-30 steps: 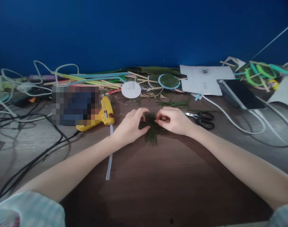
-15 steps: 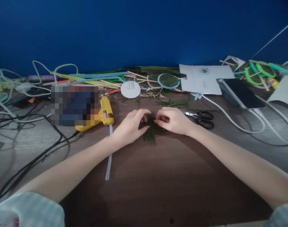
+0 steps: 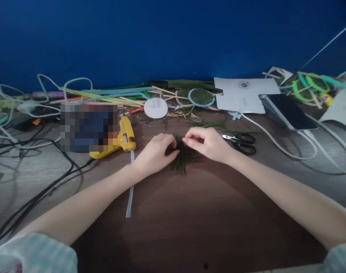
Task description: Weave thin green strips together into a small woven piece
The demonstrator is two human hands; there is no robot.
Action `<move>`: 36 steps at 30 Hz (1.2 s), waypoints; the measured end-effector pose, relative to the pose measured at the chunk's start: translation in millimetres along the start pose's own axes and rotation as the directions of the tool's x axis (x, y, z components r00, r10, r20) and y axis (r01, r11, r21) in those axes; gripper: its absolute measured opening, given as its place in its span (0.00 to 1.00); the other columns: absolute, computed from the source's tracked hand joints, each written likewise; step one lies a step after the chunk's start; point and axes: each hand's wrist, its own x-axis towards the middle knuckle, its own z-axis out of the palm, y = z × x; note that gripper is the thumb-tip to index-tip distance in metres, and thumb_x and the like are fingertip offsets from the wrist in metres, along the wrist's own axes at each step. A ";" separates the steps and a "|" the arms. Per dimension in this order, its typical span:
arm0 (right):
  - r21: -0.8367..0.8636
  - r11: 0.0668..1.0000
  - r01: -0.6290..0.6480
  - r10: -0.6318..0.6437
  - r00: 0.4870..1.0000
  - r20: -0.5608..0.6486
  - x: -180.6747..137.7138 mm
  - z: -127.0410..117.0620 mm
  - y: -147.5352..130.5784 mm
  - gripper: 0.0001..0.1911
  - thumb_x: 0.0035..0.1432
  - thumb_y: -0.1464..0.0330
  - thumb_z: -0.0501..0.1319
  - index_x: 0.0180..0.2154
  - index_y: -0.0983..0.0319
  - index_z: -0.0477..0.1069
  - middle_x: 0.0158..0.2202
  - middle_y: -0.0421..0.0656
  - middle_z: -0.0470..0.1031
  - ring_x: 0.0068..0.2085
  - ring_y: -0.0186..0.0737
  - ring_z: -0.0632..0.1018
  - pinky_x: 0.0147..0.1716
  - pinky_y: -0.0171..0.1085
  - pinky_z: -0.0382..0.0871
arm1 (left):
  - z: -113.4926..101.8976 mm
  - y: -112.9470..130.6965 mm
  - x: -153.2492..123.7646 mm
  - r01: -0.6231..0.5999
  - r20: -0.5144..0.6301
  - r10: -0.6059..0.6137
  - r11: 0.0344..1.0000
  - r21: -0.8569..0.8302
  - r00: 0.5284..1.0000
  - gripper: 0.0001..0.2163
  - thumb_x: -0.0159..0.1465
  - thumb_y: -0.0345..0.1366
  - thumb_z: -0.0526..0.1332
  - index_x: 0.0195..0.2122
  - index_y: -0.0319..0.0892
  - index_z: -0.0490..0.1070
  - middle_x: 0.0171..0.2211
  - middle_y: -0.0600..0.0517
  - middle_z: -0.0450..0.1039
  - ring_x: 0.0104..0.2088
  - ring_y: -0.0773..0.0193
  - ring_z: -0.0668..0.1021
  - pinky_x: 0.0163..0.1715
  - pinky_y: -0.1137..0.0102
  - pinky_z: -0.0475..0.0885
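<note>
A dark green bunch of thin, needle-like leaves lies fanned out on the brown table, between my two hands. My left hand rests against its left side, with the thumb and curled fingers closed about the edge of the bunch. Just above the right side of the bunch is my right hand, its thumb and forefinger pinched together. Whatever those fingertips may hold is too small to make out. Black-handled scissors lie beside my right wrist. Left of my left hand sits a yellow glue gun with a clear glue stick trailing from it.
Along the blue wall lie a blue ring filled with green, a white paper disc, loose green needles and several sticks. A white card and a phone with white cables stand right. Black cables run along the left.
My right hand has lifted slightly and its pinched fingertips have shifted up and left over the bunch. The green needles look more spread out. My left hand has hardly moved.
</note>
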 end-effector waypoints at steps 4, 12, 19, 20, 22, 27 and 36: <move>0.015 0.999 0.031 -0.032 0.999 0.020 -0.6 2.9 -9.0 0.10 0.57 0.65 0.55 0.27 0.63 0.69 0.21 0.37 0.66 0.23 0.30 0.65 0.25 0.32 0.57 | -0.4 -1.3 0.5 -0.056 0.018 0.056 0.998 0.009 0.998 0.04 0.60 0.34 0.56 0.29 0.40 0.64 0.29 0.52 0.69 0.33 0.63 0.71 0.33 0.69 0.67; -0.118 0.992 0.038 -0.047 0.996 -0.074 2.5 3.8 -2.6 0.14 0.61 0.64 0.50 0.30 0.63 0.70 0.26 0.42 0.69 0.30 0.36 0.67 0.32 0.36 0.60 | 0.7 -1.9 1.2 -0.028 -0.013 0.028 0.999 -0.027 1.000 0.07 0.61 0.29 0.51 0.31 0.39 0.68 0.31 0.50 0.72 0.35 0.62 0.73 0.38 0.67 0.68; -0.364 0.932 0.002 -0.043 0.994 -0.105 5.0 11.6 7.8 0.07 0.54 0.68 0.57 0.37 0.60 0.68 0.41 0.47 0.69 0.45 0.48 0.65 0.41 0.45 0.58 | -1.7 -0.5 2.2 0.024 -0.019 -0.025 0.997 -0.074 0.999 0.09 0.60 0.27 0.50 0.30 0.39 0.69 0.32 0.50 0.73 0.35 0.63 0.74 0.39 0.68 0.69; -0.368 0.930 0.004 -0.040 0.995 -0.092 4.8 12.7 8.0 0.08 0.54 0.68 0.57 0.39 0.60 0.68 0.42 0.47 0.69 0.46 0.49 0.64 0.42 0.45 0.58 | -1.9 -0.5 2.2 0.025 -0.016 -0.026 0.997 -0.077 1.000 0.09 0.60 0.28 0.49 0.30 0.39 0.69 0.31 0.50 0.73 0.35 0.63 0.74 0.39 0.68 0.69; -0.373 0.928 0.009 -0.038 0.997 -0.071 4.5 14.6 7.8 0.10 0.55 0.66 0.57 0.40 0.60 0.67 0.44 0.47 0.68 0.47 0.50 0.64 0.42 0.46 0.58 | -1.9 -0.6 2.2 0.024 -0.015 -0.025 0.996 -0.081 1.000 0.09 0.60 0.28 0.49 0.30 0.39 0.69 0.31 0.50 0.73 0.35 0.63 0.74 0.39 0.68 0.69; -0.406 0.913 0.036 -0.061 0.997 -0.047 4.8 17.4 7.1 0.11 0.55 0.66 0.57 0.42 0.59 0.67 0.45 0.46 0.68 0.47 0.49 0.64 0.42 0.46 0.58 | -1.2 -0.7 2.1 0.012 -0.020 -0.013 0.997 -0.083 1.000 0.10 0.60 0.28 0.49 0.29 0.38 0.69 0.31 0.50 0.73 0.35 0.63 0.74 0.39 0.68 0.69; -0.403 0.915 0.022 -0.046 0.998 -0.051 5.6 19.1 7.0 0.08 0.54 0.68 0.57 0.38 0.60 0.65 0.44 0.47 0.69 0.46 0.49 0.64 0.41 0.44 0.58 | -0.8 -1.0 2.0 0.001 -0.025 -0.003 0.996 -0.085 1.000 0.10 0.60 0.29 0.49 0.29 0.38 0.69 0.31 0.50 0.73 0.35 0.63 0.74 0.39 0.69 0.69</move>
